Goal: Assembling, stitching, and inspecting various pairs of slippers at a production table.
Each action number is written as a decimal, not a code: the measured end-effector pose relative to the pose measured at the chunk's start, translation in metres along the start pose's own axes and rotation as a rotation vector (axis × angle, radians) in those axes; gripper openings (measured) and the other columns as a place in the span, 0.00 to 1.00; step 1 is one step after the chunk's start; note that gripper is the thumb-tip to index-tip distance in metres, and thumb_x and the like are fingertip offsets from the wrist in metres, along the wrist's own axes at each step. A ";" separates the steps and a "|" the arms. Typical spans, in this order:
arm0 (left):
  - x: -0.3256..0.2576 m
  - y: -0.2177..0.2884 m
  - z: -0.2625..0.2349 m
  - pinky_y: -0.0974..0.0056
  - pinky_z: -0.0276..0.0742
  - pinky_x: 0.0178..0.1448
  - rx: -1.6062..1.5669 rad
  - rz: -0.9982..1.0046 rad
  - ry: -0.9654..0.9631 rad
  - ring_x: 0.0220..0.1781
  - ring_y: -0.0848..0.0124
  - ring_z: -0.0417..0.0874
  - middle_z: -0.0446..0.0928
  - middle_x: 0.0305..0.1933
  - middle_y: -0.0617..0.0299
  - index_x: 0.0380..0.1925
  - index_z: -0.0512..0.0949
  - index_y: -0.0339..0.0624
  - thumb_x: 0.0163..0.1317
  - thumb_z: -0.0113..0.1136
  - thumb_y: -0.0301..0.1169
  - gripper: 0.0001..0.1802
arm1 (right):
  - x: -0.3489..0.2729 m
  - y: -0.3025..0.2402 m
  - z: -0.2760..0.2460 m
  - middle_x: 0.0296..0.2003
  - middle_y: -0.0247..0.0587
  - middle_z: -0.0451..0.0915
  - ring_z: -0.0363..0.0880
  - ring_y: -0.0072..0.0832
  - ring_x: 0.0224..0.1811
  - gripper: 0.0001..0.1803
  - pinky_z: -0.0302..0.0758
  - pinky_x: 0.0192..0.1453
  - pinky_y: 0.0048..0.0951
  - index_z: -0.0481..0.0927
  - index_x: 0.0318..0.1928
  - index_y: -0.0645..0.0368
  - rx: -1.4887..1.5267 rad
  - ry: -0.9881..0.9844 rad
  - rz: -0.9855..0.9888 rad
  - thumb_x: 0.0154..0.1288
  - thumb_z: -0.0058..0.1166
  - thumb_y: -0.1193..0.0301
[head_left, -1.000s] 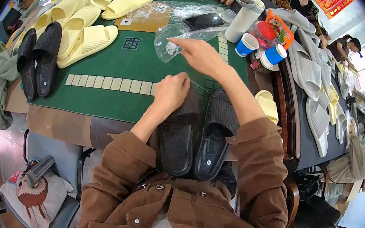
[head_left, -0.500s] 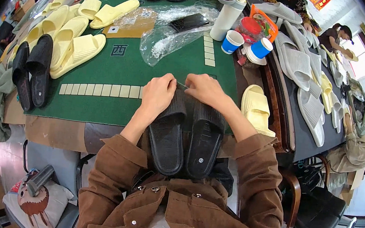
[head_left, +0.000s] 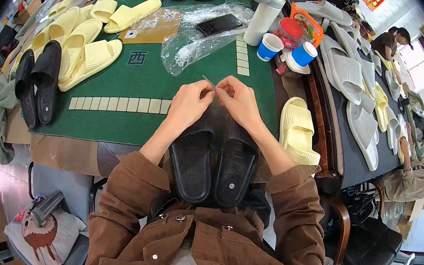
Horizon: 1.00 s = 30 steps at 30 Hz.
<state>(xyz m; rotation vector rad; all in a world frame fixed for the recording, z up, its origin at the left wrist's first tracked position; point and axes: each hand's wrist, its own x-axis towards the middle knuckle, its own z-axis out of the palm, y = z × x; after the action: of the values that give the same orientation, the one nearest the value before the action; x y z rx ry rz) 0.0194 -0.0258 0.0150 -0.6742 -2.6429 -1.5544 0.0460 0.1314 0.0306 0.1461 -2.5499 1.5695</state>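
Slippers point(head_left: 190, 164) at 6 o'clock; your left hand point(head_left: 190, 102) and right hand point(head_left: 239, 104) meet, pinching a strand point(head_left: 208, 81): fine handling, likely needing steadiness.

The near slipper pair point(head_left: 189, 167) sits at the near edge of the mat point(head_left: 124, 80). A tile row point(head_left: 118, 104) lies on the mat, left of the pair. Beyond, a phone point(head_left: 219, 24) rests on a plastic bag point(head_left: 181, 56); cups point(head_left: 270, 49) stand right of the bag.
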 end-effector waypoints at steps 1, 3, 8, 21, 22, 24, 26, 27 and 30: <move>0.000 0.002 0.002 0.62 0.75 0.38 0.000 -0.002 0.000 0.31 0.62 0.82 0.80 0.29 0.52 0.34 0.78 0.33 0.61 0.56 0.31 0.10 | -0.001 0.001 0.001 0.26 0.45 0.81 0.83 0.26 0.28 0.07 0.77 0.33 0.28 0.76 0.36 0.68 0.001 -0.001 0.001 0.61 0.55 0.75; 0.000 0.006 0.005 0.59 0.75 0.38 -0.073 -0.040 0.079 0.31 0.58 0.83 0.81 0.29 0.50 0.33 0.79 0.34 0.60 0.56 0.30 0.10 | -0.003 0.003 0.004 0.26 0.44 0.82 0.83 0.26 0.29 0.06 0.78 0.33 0.28 0.75 0.37 0.67 0.044 0.059 -0.005 0.62 0.54 0.76; -0.002 -0.003 0.006 0.64 0.74 0.35 -0.161 -0.033 0.136 0.28 0.67 0.80 0.80 0.27 0.53 0.34 0.78 0.33 0.60 0.57 0.28 0.08 | -0.005 0.003 0.008 0.27 0.43 0.81 0.83 0.27 0.31 0.06 0.79 0.33 0.27 0.74 0.37 0.67 0.147 0.017 0.040 0.63 0.54 0.76; -0.004 -0.006 0.009 0.66 0.73 0.35 -0.243 0.039 0.293 0.28 0.72 0.77 0.78 0.28 0.58 0.31 0.77 0.33 0.59 0.59 0.25 0.05 | -0.008 0.005 0.008 0.26 0.45 0.78 0.78 0.33 0.30 0.07 0.74 0.38 0.33 0.73 0.33 0.65 -0.034 -0.012 -0.103 0.55 0.55 0.76; -0.004 -0.005 0.009 0.66 0.73 0.35 -0.242 0.037 0.292 0.28 0.72 0.77 0.78 0.28 0.58 0.31 0.77 0.33 0.59 0.59 0.25 0.05 | -0.008 0.004 0.008 0.26 0.45 0.78 0.78 0.33 0.30 0.07 0.74 0.38 0.33 0.73 0.33 0.65 -0.033 -0.013 -0.101 0.55 0.55 0.76; -0.006 -0.003 0.010 0.65 0.73 0.36 -0.192 0.030 0.298 0.29 0.69 0.78 0.77 0.29 0.56 0.31 0.76 0.33 0.59 0.59 0.24 0.05 | -0.009 0.002 0.008 0.25 0.46 0.77 0.78 0.36 0.29 0.07 0.73 0.36 0.34 0.72 0.31 0.65 -0.055 -0.026 -0.090 0.54 0.54 0.75; -0.006 -0.006 0.010 0.65 0.73 0.36 -0.199 0.025 0.296 0.29 0.69 0.78 0.77 0.29 0.56 0.32 0.76 0.33 0.59 0.58 0.24 0.04 | -0.008 0.004 0.009 0.25 0.44 0.76 0.76 0.32 0.30 0.07 0.72 0.36 0.31 0.72 0.31 0.65 -0.075 -0.039 -0.095 0.54 0.54 0.75; -0.006 -0.007 0.011 0.64 0.73 0.36 -0.204 0.019 0.294 0.29 0.68 0.78 0.77 0.29 0.56 0.32 0.76 0.33 0.59 0.58 0.24 0.04 | -0.008 0.006 0.009 0.25 0.41 0.76 0.75 0.27 0.30 0.07 0.71 0.36 0.29 0.72 0.32 0.65 -0.093 -0.052 -0.100 0.55 0.53 0.75; -0.007 -0.005 0.012 0.65 0.73 0.36 -0.161 0.026 0.318 0.29 0.68 0.77 0.76 0.29 0.56 0.32 0.76 0.33 0.59 0.58 0.24 0.04 | -0.008 0.004 0.009 0.26 0.42 0.77 0.76 0.29 0.30 0.07 0.72 0.37 0.29 0.72 0.32 0.65 -0.108 -0.078 -0.137 0.55 0.54 0.74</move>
<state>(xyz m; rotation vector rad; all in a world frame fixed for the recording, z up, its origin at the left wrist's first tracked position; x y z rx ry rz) 0.0266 -0.0201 0.0037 -0.4207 -2.2921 -1.7165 0.0526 0.1249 0.0215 0.3692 -2.6138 1.4000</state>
